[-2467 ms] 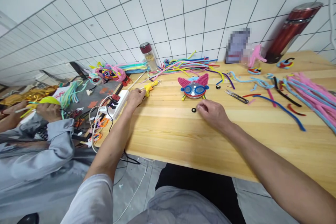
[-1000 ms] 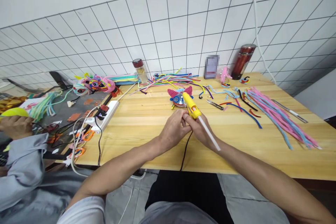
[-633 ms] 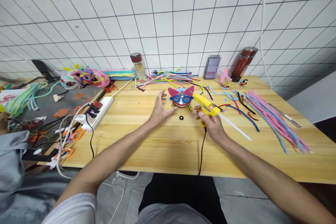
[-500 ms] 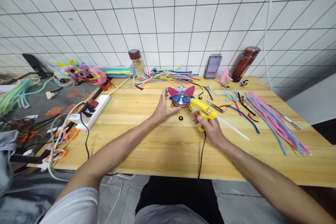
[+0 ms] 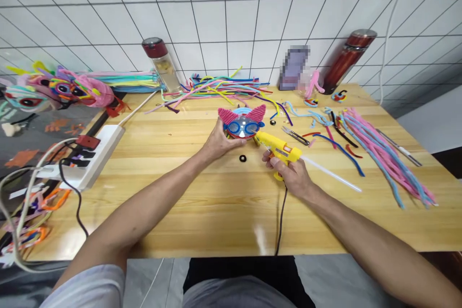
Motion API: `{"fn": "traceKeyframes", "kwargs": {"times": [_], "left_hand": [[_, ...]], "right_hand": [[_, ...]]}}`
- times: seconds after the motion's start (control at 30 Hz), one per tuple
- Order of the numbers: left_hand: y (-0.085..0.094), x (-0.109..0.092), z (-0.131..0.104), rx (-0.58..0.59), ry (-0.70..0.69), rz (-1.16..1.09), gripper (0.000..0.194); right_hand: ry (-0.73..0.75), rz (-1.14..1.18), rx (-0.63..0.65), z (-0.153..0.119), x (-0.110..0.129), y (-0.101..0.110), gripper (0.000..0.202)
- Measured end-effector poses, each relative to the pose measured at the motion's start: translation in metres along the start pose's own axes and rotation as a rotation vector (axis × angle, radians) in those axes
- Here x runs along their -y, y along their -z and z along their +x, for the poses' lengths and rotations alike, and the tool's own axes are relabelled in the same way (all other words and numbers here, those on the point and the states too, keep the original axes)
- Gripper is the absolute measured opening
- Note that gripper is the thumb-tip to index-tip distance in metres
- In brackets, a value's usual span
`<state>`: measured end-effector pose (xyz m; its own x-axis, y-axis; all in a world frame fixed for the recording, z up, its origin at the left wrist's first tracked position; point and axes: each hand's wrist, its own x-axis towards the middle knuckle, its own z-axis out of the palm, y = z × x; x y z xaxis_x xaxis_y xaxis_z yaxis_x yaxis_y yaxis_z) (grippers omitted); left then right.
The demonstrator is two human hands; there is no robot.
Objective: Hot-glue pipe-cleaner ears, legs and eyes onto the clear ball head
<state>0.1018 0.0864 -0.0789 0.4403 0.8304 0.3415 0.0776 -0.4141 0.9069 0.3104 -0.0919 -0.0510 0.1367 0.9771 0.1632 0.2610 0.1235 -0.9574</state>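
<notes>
My left hand (image 5: 221, 142) grips the left side of a pipe-cleaner animal head (image 5: 242, 122), which has pink pointed ears, blue eye rings and a clear round body. In my right hand (image 5: 288, 168) is a yellow hot glue gun (image 5: 276, 147), my fingers wrapped round its handle. Its nozzle points at the right eye ring, touching it or very close; I cannot tell which. A clear glue stick (image 5: 334, 174) sticks out of the gun's back. Just below the head lies a small black googly eye (image 5: 243, 158), and another black eye (image 5: 273, 122) is to the right.
Snips (image 5: 296, 136) and a blue pipe cleaner (image 5: 341, 148) lie right of the gun. Pink and blue pipe cleaners (image 5: 386, 154) are farther right. At the back stand a glass bottle (image 5: 162, 65), a phone (image 5: 294, 68) and a red thermos (image 5: 350, 60). A power strip (image 5: 101, 156) is at left.
The camera view has shifted, so the table things sit differently in it. My left hand and the animal head look slightly raised and tilted; the glue gun's nozzle stays at the right eye ring.
</notes>
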Motion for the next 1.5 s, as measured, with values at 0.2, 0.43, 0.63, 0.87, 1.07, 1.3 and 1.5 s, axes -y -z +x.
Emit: {"fn": "traceKeyframes", "kwargs": {"times": [0.2,0.43,0.63,0.87,1.07,1.3,1.5], "left_hand": [[0.0,-0.005,0.0,0.017,0.007,0.038,0.094],[0.0,-0.008,0.001,-0.02,0.0,0.068,0.085],[-0.002,-0.01,0.001,-0.038,-0.019,0.038,0.086],[-0.002,-0.01,-0.001,-0.043,-0.053,0.032,0.088],[-0.002,-0.01,-0.001,-0.036,-0.033,0.037,0.089],[-0.001,-0.009,-0.002,-0.03,-0.022,0.021,0.089],[-0.003,-0.008,-0.001,-0.032,-0.046,-0.009,0.093]], "right_hand": [[-0.04,0.045,-0.066,-0.001,0.004,0.001,0.038],[-0.049,0.02,-0.109,0.0,0.012,0.001,0.034],[-0.069,-0.042,-0.09,0.003,0.016,-0.001,0.033],[-0.088,-0.101,-0.074,0.002,0.013,0.001,0.036],[-0.045,-0.124,-0.051,0.004,0.013,0.001,0.033],[-0.056,-0.146,-0.045,0.004,0.017,0.001,0.034],[-0.064,-0.164,-0.043,0.004,0.015,0.002,0.036]]}}
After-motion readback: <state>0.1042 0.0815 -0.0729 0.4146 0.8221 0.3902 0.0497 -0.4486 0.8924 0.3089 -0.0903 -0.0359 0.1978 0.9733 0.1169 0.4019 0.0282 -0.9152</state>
